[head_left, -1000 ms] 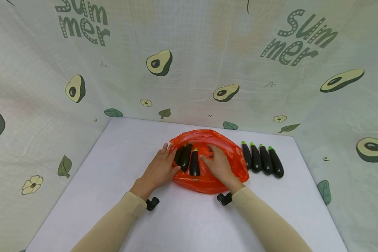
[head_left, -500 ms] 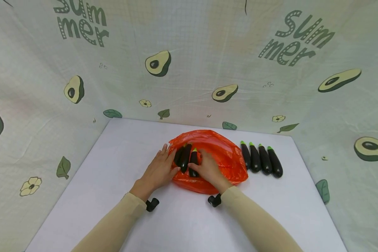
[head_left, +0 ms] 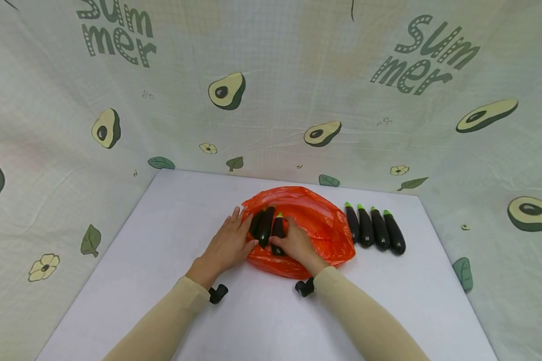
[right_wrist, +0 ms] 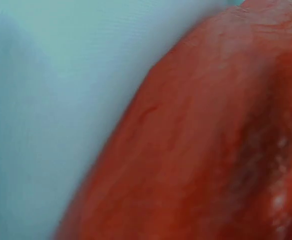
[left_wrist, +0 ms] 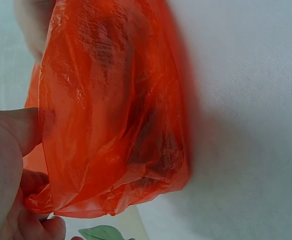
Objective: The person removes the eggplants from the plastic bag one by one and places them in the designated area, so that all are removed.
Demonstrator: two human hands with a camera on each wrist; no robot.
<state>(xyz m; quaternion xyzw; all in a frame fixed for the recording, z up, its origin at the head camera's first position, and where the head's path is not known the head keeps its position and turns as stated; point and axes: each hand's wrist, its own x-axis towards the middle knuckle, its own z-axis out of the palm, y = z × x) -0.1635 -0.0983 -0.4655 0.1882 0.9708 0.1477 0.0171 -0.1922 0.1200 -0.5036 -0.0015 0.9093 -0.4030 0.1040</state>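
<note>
A red plastic bag [head_left: 325, 225] lies on the table with its mouth spread open. My left hand [head_left: 229, 239] holds the bag's left rim; in the left wrist view the thumb [left_wrist: 15, 127] reaches behind the rim and the fingers bunch the red film. Inside the bag, two dark eggplants [head_left: 266, 225] lie side by side near that hand. My right hand [head_left: 298, 241] grips another eggplant [head_left: 278, 229] just right of them, thumb on its near end, fingers along its far side. The right wrist view shows only the bag's outer wall [right_wrist: 176, 150], with that hand out of sight.
Several eggplants with green stem ends [head_left: 381, 229] lie in a row right of the bag, close to its edge. A white table [head_left: 189, 200] carries everything. Behind and beside it hangs a cloth [head_left: 271, 90] printed with avocados.
My right hand has moved left inside the bag and taken hold of the rightmost eggplant there, which has shifted slightly towards me. The left hand stays at the rim.
</note>
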